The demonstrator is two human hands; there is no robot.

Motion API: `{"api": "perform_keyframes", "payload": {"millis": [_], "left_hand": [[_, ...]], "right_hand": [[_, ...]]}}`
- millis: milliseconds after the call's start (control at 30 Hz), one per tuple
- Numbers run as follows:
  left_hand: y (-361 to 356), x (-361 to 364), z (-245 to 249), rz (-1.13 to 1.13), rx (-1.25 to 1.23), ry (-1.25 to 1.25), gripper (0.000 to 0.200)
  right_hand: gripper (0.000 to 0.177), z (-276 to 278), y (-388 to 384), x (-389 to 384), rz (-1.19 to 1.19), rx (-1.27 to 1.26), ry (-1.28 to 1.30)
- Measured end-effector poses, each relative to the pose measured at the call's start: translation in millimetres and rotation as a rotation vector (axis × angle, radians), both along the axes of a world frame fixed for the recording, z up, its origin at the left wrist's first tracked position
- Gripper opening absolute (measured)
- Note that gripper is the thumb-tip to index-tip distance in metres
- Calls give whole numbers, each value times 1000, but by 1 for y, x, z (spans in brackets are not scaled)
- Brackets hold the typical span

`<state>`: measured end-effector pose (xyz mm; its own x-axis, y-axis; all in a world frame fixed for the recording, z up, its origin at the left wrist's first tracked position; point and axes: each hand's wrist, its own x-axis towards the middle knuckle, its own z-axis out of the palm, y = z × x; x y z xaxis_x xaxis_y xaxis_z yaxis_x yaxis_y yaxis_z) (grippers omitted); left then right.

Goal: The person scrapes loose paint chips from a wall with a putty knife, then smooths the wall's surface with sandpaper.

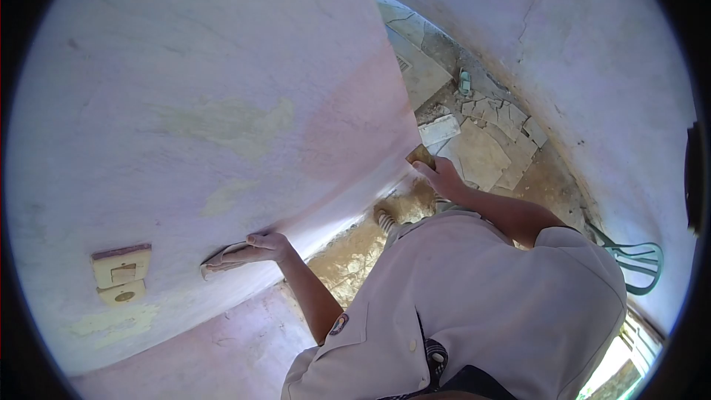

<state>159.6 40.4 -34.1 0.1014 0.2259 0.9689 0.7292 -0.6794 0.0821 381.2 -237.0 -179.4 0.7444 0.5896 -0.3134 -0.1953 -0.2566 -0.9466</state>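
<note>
My left hand (259, 249) lies flat along the pale, patchy wall (244, 52), fingers stretched to the left, dusty white. Under those fingers a folded sheet of sandpaper (215, 258) is pressed to the wall; its edges stick out past the fingertips. My right hand (444, 178) is at the wall's outer corner, thumb and fingers closed on a small brown square piece (420, 155) that looks like folded sandpaper. Part of the right hand's fingers is hidden from view.
A light switch (122, 274) with a socket is set in the wall left of my left hand. Broken stone slabs (481, 152) cover the floor, with a small green toy car (464, 81) on it. A green plastic chair (643, 263) stands at right, by a cracked wall (592, 52).
</note>
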Motion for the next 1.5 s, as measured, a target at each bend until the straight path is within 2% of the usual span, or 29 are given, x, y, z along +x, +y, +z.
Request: {"api": "perform_keyframes", "payload": {"millis": [133, 233, 333, 433, 467, 567, 700, 800, 900, 1100, 1300, 1400, 1500], "left_hand": [[3, -3, -2, 7, 36, 24, 74], [12, -5, -2, 22, 72, 49, 73], [9, -5, 0, 4, 79, 50, 72], [8, -4, 1, 16, 90, 56, 71], [8, -4, 0, 30, 94, 65, 71], [12, -8, -4, 32, 93, 67, 70], [12, -8, -5, 38, 83, 60, 71], [12, -8, -6, 38, 73, 52, 72], [9, -2, 0, 27, 57, 41, 72], [10, -9, -7, 5, 47, 46, 72], [12, -8, -4, -2, 76, 61, 71], [10, -10, -5, -1, 73, 65, 71], [6, -4, 3, -19, 88, 67, 70]], "right_hand": [[39, 12, 30, 30, -51, -33, 32], [38, 24, 27, 25, -115, 45, 88], [37, 24, 4, 11, -51, -6, 67], [35, -14, -10, -2, 30, 2, -64], [35, 1, -1, 1, -2, 54, -160], [34, 36, 34, 30, -23, 64, -33], [35, 25, 21, 13, -40, 57, 20], [35, -2, -3, -2, -15, 73, -117], [34, 9, 11, 13, 21, -34, -48], [35, 16, 15, 22, -86, 124, 196], [34, -19, -2, 16, 28, 72, -158], [35, 2, 24, 39, -3, -28, -12], [36, 3, 16, 35, -61, -28, 58]]}}
